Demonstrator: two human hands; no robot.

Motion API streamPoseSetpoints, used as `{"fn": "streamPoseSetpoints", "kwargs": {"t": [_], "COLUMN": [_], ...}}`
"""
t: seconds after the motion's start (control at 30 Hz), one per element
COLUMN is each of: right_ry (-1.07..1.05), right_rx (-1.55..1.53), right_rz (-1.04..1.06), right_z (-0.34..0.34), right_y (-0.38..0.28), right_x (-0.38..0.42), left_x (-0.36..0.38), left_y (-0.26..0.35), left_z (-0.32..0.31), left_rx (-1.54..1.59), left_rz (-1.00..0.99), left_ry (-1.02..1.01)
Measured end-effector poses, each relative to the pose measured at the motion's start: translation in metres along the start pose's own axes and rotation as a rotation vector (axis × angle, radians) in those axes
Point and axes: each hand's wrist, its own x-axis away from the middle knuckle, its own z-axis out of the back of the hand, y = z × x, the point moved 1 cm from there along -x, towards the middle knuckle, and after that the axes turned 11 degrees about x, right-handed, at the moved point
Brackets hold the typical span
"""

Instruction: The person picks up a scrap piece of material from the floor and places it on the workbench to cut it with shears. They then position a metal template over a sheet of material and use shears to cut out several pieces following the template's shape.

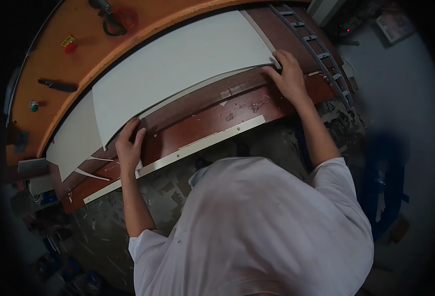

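Observation:
A large white sheet (178, 64), stiff like board, lies on the reddish-brown worktable with its near edge bowed slightly up. My left hand (130, 144) is at the sheet's near left edge, fingers curled over it and thumb toward me. At the near right corner, my right hand (291, 79) grips the sheet's edge, its fingers on the right side and its thumb along the front. A second pale sheet (74, 133) shows from beneath at the left. Narrow offcut strips (93, 174) lie beside my left hand.
Behind the sheet rises an orange machine panel (91, 54) bearing a red stop button (70, 47), a green button (33, 105), a black-handled knife (58, 86) and scissors (115, 25). A ladder-like grey rack (321, 55) stands at right. A pale rail (178, 155) edges the table; scraps litter the floor.

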Motion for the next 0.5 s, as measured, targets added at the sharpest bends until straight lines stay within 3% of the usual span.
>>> {"fn": "streamPoseSetpoints", "kwargs": {"t": [0.1, 0.17, 0.2, 0.3, 0.37, 0.5], "right_ry": [-0.134, -0.157, -0.17, -0.244, -0.217, -0.288], "right_rx": [0.002, -0.021, -0.033, -0.054, -0.077, -0.077], "right_rz": [0.062, 0.066, 0.071, 0.058, 0.094, 0.04], "right_z": [-0.01, -0.015, -0.015, -0.011, -0.014, -0.016], "right_y": [0.038, 0.047, 0.048, 0.044, 0.041, 0.04], "right_x": [-0.008, -0.01, -0.012, -0.014, -0.012, -0.013], "left_x": [0.004, -0.006, -0.007, -0.007, -0.006, -0.008], "left_y": [-0.021, -0.024, -0.058, -0.093, -0.105, -0.093], "left_z": [0.027, 0.041, 0.045, 0.045, 0.051, 0.064], "left_rx": [0.301, -0.341, -0.527, -0.527, -0.422, -0.397], "left_rz": [0.42, 0.062, 0.064, 0.307, 0.272, 0.468], "left_ry": [0.232, 0.416, 0.445, 0.371, 0.349, 0.374]}}
